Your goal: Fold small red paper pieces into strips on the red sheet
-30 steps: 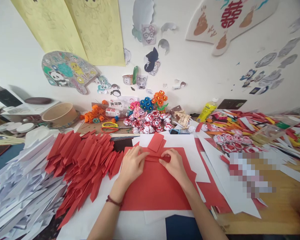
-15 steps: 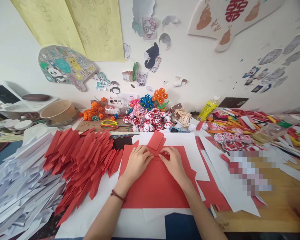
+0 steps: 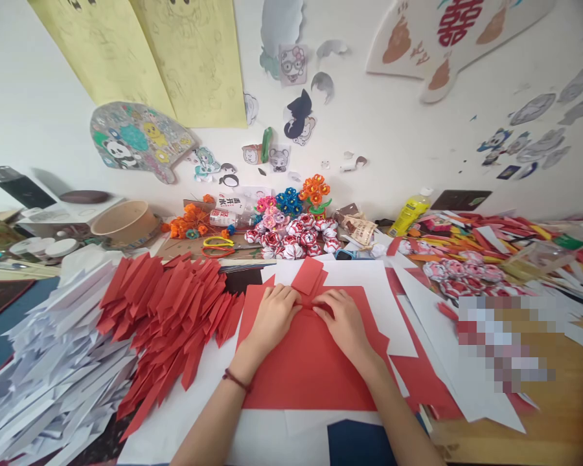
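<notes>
My left hand (image 3: 278, 316), with a dark bracelet at its wrist, and my right hand (image 3: 341, 320) meet over a large red paper sheet (image 3: 311, 375). Between their fingertips lies a small red paper strip (image 3: 308, 303), pinched from both sides. Its outline blends into the red beneath, and the fingers cover its ends. Just beyond the hands rests a little stack of red paper pieces (image 3: 307, 275). White sheets (image 3: 386, 307) show under and beside the red sheet.
Left of the sheet lie a heap of folded red strips (image 3: 170, 310) and a heap of folded white strips (image 3: 68, 362). Paper flowers (image 3: 296, 236), scissors (image 3: 218, 244) and a yellow bottle (image 3: 411, 212) stand along the wall. Paper scraps (image 3: 505, 233) cover the right side.
The whole view has shifted a little, so everything appears slightly further right and lower. Both hands stay together at the same spot on the red sheet, with slight finger movement.
</notes>
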{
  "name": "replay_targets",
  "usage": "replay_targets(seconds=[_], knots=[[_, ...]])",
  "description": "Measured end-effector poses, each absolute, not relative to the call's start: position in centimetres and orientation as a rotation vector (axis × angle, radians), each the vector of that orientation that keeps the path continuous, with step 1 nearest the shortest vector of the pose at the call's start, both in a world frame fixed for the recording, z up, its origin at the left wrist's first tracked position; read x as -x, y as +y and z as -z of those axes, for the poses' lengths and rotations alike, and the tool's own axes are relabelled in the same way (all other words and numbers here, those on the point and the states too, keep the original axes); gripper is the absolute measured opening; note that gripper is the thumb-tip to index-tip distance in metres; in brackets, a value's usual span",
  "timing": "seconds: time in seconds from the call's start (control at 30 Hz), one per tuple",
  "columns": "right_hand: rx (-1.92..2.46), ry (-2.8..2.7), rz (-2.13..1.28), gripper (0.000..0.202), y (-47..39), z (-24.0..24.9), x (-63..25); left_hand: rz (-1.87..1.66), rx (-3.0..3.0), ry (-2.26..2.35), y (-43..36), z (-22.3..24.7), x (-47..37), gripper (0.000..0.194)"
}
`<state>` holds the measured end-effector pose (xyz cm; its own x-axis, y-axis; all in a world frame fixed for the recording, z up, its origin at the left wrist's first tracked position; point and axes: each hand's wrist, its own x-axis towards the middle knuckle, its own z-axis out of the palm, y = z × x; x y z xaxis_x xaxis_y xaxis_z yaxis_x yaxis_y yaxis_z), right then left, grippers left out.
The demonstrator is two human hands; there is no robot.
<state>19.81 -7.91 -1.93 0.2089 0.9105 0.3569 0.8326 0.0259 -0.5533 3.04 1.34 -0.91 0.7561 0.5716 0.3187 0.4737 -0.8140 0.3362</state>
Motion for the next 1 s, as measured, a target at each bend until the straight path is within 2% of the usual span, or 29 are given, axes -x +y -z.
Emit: replay_targets(seconds=[0.3, 0.5, 0.63, 0.8, 1.0], knots=[[1.795, -1.828, 0.022, 0.018, -8.3, 2.3, -19.8, -0.498, -2.994, 0.704, 1.5, 0.1, -2.1, 0.02], [1.678, -2.025, 0.208, 0.037, -9.2, 1.8, -20.0, -0.394, -3.118, 0.618, 1.5, -0.6, -1.2, 0.017], [1.66, -2.089, 0.331, 0.041, -9.7, 1.4, -19.9, -0.384, -3.146, 0.631, 1.8, -0.3, -0.8, 0.016], [1.677, -2.073, 0.302, 0.043, -10.0, 1.3, -19.7, -0.37, -3.177, 0.628, 1.8, 0.0, -0.5, 0.016], [1.689, -2.019, 0.106, 0.037, -10.7, 1.1, -20.0, -0.405, -3.101, 0.602, 1.1, -0.6, 0.2, 0.017]])
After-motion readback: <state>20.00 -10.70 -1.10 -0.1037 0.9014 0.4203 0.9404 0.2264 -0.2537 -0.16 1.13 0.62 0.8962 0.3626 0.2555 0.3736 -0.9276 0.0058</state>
